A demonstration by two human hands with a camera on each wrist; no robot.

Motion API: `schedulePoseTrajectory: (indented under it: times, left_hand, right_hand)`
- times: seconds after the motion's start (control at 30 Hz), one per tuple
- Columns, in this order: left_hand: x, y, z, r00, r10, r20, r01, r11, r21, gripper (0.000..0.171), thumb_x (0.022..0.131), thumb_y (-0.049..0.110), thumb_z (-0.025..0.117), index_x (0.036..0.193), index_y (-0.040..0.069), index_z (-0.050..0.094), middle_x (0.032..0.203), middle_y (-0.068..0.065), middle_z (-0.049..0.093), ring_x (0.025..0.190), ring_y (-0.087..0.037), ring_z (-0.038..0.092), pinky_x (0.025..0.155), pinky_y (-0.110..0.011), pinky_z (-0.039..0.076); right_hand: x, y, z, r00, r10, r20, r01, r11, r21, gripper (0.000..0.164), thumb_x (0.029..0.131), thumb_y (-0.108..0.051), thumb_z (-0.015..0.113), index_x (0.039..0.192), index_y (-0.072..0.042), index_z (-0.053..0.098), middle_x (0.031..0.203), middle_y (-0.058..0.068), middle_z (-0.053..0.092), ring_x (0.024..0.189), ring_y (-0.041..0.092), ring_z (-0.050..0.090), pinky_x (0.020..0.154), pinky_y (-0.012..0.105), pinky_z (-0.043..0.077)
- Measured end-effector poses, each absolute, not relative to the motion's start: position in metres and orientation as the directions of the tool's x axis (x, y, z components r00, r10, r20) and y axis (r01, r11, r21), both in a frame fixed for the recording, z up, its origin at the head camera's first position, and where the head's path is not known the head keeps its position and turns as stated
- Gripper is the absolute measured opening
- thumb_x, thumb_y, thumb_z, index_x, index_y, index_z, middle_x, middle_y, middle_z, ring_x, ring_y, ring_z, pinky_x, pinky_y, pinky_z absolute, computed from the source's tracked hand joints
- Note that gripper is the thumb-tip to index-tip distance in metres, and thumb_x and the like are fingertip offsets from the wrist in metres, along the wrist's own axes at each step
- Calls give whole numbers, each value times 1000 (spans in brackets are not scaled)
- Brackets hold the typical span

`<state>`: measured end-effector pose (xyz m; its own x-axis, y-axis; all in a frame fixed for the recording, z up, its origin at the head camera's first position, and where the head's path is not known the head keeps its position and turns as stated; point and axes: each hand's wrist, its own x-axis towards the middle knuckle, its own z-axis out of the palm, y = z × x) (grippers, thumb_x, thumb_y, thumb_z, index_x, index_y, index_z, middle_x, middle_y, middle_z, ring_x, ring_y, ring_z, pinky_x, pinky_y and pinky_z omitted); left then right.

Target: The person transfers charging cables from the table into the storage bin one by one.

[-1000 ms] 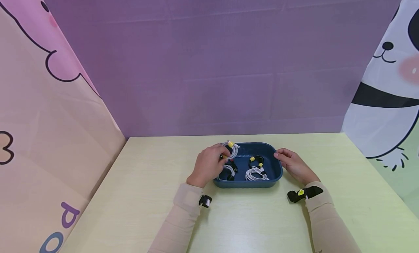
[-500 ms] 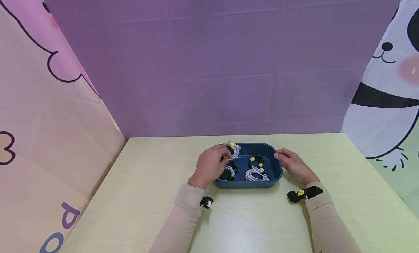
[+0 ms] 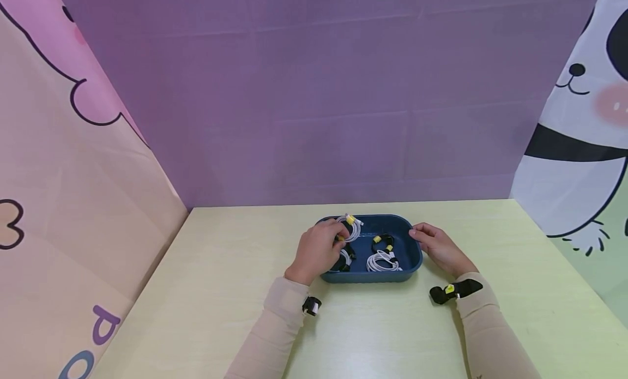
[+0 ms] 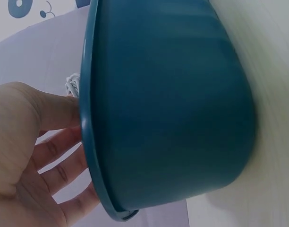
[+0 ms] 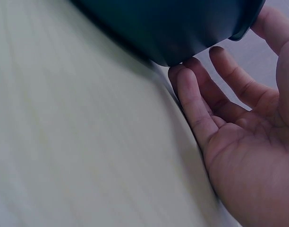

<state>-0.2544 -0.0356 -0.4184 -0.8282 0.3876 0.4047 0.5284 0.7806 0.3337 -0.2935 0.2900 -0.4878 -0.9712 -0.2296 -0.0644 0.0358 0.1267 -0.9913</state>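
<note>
A coiled white cable point(image 3: 354, 232) with a yellow tie is pinched between the thumb and fingers of my left hand point(image 3: 314, 253), over the left part of a dark blue plastic basin point(image 3: 373, 277). In the left wrist view the basin's wall point(image 4: 173, 104) hides most of that cable. My right hand point(image 3: 440, 251) holds the basin's right end, thumb at the rim and fingertips point(image 5: 188, 78) against the outside. Inside the basin lie another coiled white cable point(image 3: 384, 262), a black cable point(image 3: 378, 245) with yellow ties, and a white-and-black bundle point(image 3: 346, 257) partly hidden by my left hand.
The basin stands near the far edge of a pale wooden table point(image 3: 373, 330). A purple cloth point(image 3: 314, 95) rises behind it. Printed cartoon cloths flank the table on the left point(image 3: 73, 204) and right point(image 3: 579, 182). Each wrist wears a black strapped camera point(image 3: 456, 290).
My left hand has shifted slightly right and down with the white cable in its fingers. The right hand keeps its place at the basin's end.
</note>
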Motion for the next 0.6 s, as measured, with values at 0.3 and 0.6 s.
schedulePoseTrajectory:
  times: [0.3, 0.6]
  left_hand:
    - [-253, -32, -419, -823, 396, 408, 534, 785, 314, 12, 92, 14, 77, 103, 17, 75, 105, 2, 73, 88, -15, 68, 74, -34, 58]
    - [-253, -32, -420, -825, 397, 403, 531, 788, 312, 12, 92, 13, 77, 103, 17, 76, 104, 2, 73, 90, -16, 68, 76, -34, 59]
  right_hand:
    - [-292, 291, -488, -971, -228, -68, 35, 143, -989, 41, 105, -36, 57, 124, 0, 51, 112, -3, 53, 112, 12, 48, 124, 60, 22]
    - [-292, 290, -487, -971, -228, -65, 33, 140, -990, 42, 106, -35, 57, 125, 2, 50, 113, -2, 52, 113, 13, 47, 124, 61, 20]
